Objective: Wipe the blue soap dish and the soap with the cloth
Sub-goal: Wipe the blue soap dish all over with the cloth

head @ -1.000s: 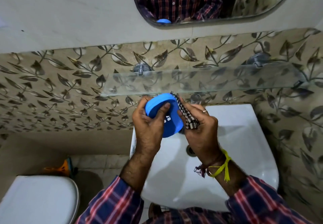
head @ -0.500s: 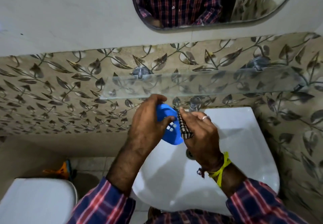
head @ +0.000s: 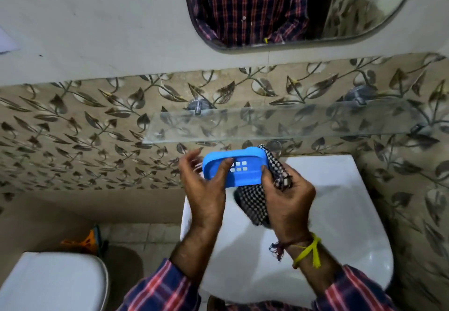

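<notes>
I hold the blue soap dish (head: pixel 245 174) over the basin, its inside with the drain holes turned toward me. My left hand (head: pixel 206 189) grips its left end, thumb inside the dish. My right hand (head: pixel 286 196) holds the black-and-white checked cloth (head: pixel 252 201), which wraps around the dish's right end and hangs below it. No soap is visible in the dish or anywhere else.
A glass shelf (head: pixel 279 122) juts from the leaf-patterned tiled wall just above the dish. The white washbasin (head: pixel 345 216) lies beneath my hands. A mirror (head: pixel 291 7) hangs above. A white toilet lid (head: pixel 51 281) sits at lower left, with an orange object (head: pixel 87 239) behind it.
The dish has turned from edge-on to lying sideways with its inside facing me. The cloth has slid from the dish's edge to around its right end and underside.
</notes>
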